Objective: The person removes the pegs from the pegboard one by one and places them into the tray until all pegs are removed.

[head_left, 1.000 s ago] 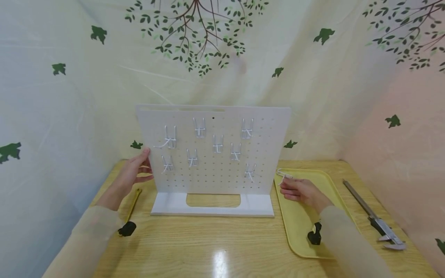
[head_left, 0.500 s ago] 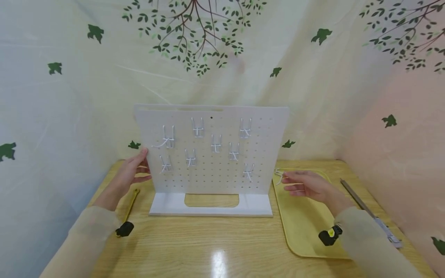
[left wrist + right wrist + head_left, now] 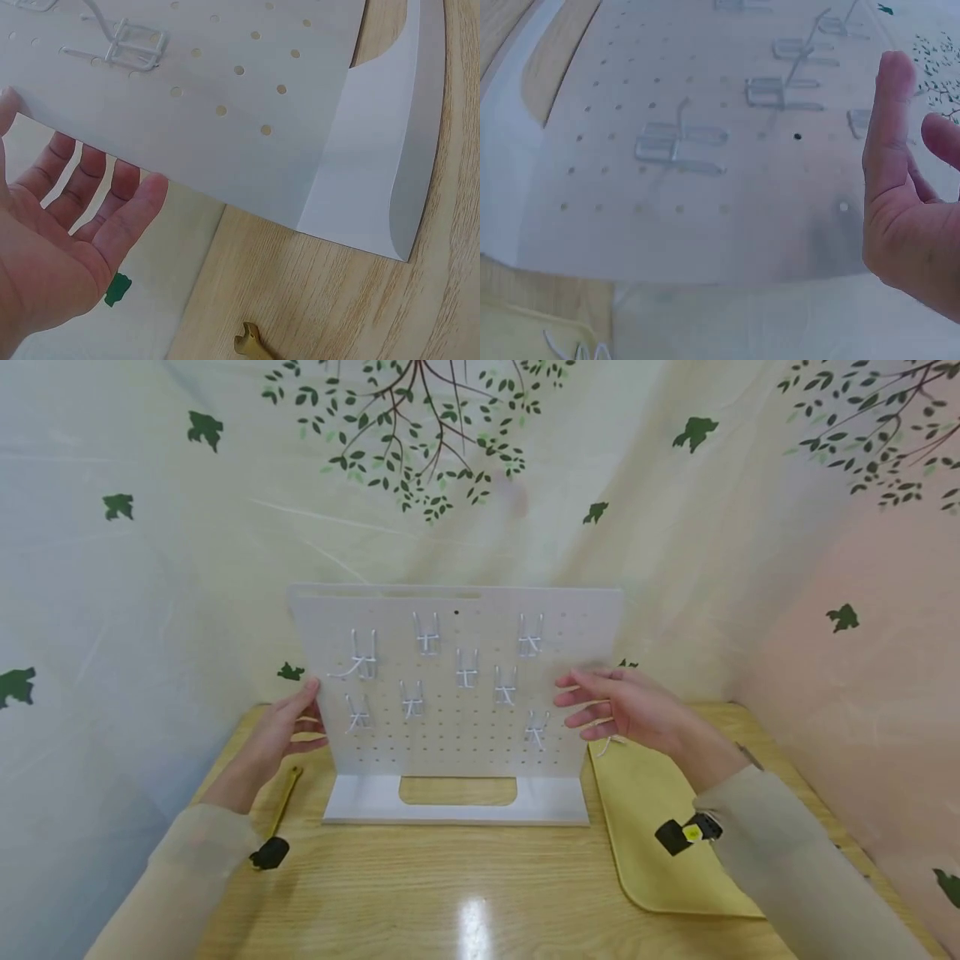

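Note:
A white pegboard (image 3: 450, 743) stands upright on its flat base, with several white wire hooks (image 3: 467, 672) fixed across its face. My left hand (image 3: 273, 735) grips the board's left edge; in the left wrist view the thumb is in front and most fingers pass behind the edge (image 3: 97, 176). My right hand (image 3: 622, 706) is in front of the board's right edge with its fingers spread loosely and nothing in them. Whether it touches the board cannot be told. A loose white hook (image 3: 611, 743) lies at the yellow tray's far left corner, partly hidden by that hand.
The yellow tray (image 3: 637, 860) lies on the wooden table at the right, beneath the right forearm. A brass-coloured open-end wrench (image 3: 287, 797) lies left of the board. Behind hangs a pale curtain (image 3: 480, 556) printed with leaves and branches.
My right hand has let go of the white hook, leaving it on the tray, and has moved up and left to the board's right edge. My left hand keeps its grip.

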